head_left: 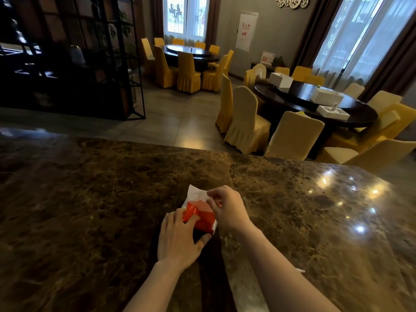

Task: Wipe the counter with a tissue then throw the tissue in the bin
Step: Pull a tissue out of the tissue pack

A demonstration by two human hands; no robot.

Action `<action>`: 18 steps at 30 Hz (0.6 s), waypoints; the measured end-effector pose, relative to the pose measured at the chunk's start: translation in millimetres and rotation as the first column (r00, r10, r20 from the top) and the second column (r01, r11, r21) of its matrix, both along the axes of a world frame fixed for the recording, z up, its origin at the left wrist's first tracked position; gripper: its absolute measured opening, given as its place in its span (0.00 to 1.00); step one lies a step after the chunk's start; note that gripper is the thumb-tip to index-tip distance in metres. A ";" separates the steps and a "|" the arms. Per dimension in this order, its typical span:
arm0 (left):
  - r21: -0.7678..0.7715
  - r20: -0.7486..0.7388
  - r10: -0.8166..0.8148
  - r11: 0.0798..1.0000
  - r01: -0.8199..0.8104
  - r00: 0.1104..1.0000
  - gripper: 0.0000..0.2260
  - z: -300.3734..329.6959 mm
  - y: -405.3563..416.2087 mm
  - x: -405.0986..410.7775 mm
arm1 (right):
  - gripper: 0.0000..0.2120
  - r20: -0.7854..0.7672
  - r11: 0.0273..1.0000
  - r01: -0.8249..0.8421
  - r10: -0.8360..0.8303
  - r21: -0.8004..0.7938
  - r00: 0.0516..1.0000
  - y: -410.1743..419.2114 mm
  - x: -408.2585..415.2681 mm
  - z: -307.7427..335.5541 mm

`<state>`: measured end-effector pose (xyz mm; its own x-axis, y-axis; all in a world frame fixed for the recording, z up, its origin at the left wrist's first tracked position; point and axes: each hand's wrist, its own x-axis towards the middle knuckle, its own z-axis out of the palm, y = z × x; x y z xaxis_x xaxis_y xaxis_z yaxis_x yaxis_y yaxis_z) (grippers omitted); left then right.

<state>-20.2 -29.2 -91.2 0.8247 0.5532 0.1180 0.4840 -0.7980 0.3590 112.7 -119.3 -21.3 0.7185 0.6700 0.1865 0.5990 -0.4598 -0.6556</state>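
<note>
Pulling a tissue out of the red tissue pack (201, 216) on the marble counter (90, 199)

Left hand (180, 239) lies flat on the near-left side of the pack, fingers spread and pressing it down, thumb hooked at its near edge, not closed round anything; right hand (227, 207) sits at the pack's far-right side, thumb and forefinger pinched together on the white tissue (196, 194), which sticks up from the far end of the pack. To do it well: keep the pack pinned, pull straight up and away so one sheet comes free without tearing. No bin visible anywhere; wiping not yet begun
</note>
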 end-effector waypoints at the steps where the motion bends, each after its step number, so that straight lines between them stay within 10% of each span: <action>1: 0.006 -0.001 -0.002 1.000 0.002 1.000 0.32 -1.0 -0.6 0.6 | 0.09 -0.001 0.999 0.016 -0.016 0.031 1.000 -0.2 -1.1 1.4; 18: -0.016 -0.107 -0.073 0.997 0.071 0.992 0.36 -10.0 1.7 -2.2 | 0.16 -0.129 0.885 0.348 -0.324 0.310 0.937 -43.4 33.9 50.8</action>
